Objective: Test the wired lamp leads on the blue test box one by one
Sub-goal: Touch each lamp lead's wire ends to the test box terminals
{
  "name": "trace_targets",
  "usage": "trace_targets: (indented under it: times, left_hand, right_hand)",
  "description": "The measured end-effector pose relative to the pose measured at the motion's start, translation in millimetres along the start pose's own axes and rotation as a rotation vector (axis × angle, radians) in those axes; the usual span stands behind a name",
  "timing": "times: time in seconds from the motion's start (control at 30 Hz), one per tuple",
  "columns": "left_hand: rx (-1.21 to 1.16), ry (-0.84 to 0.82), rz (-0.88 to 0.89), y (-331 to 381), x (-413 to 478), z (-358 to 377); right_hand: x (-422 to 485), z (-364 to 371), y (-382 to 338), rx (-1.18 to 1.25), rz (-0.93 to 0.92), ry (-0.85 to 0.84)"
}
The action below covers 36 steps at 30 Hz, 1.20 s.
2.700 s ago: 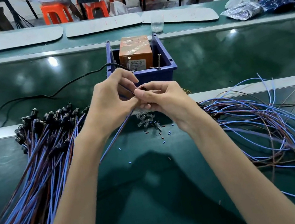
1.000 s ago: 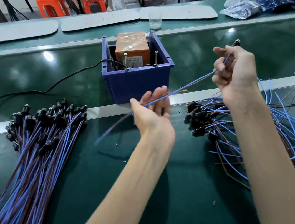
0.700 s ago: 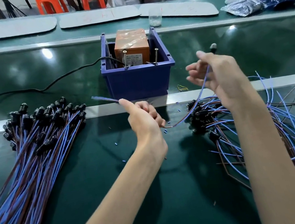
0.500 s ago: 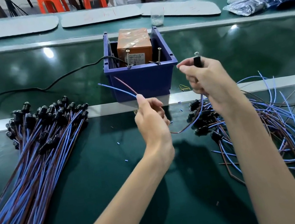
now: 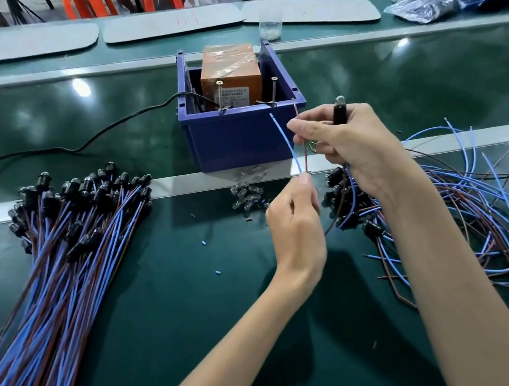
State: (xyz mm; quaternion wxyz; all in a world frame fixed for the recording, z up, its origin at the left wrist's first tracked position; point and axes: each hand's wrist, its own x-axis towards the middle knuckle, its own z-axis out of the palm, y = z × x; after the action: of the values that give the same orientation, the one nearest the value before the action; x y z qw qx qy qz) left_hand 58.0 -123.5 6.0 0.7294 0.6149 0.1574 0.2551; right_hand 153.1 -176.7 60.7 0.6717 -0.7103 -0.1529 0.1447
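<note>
The blue test box stands at the table's middle with an orange unit inside and two upright screws on its front rim. My right hand grips a black lamp holder with its clear bulb pointing up, and its fingertips pinch the brown lead. My left hand pinches the lower part of the same lamp's two leads, one blue and one brown. Their bare ends point up just in front of the box's front rim, below the right screw, not touching it.
A tidy bundle of wired lamps lies at the left, a tangled heap of them at the right. Loose clear bulbs sit in front of the box. A black cable runs left from it. Cut insulation bits dot the mat.
My right hand came down and left toward the box with the lamp holder. My left hand slid along the leads and turned their free ends upward near the box's front rim.
</note>
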Motion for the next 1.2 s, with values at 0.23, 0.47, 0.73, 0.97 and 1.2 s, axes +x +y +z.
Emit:
trace_targets:
  times: [0.23, 0.47, 0.73, 0.97, 1.2]
  left_hand:
    - [0.015, -0.069, -0.036, 9.9, 23.0, -13.6]
    - [0.008, -0.053, 0.041, 15.4, 23.2, -14.9]
    - [0.068, 0.029, 0.020, 17.2, 39.8, -27.1]
    - [-0.016, -0.043, -0.022, 22.6, 45.7, -32.6]
    - [0.186, -0.069, 0.018, 19.0, 45.3, -33.9]
  right_hand:
    - [-2.6, -1.1, -3.7, 0.010, -0.007, -0.081]
    - [-3.9, -0.9, -6.0, 0.016, -0.044, -0.034]
    - [-6.2, 0.1, -9.9, 0.094, -0.029, -0.061]
    - [-3.8, -10.7, -7.4, 0.029, -0.077, 0.019]
    - [-4.4, -7.2, -7.4, 0.019, -0.084, -0.026]
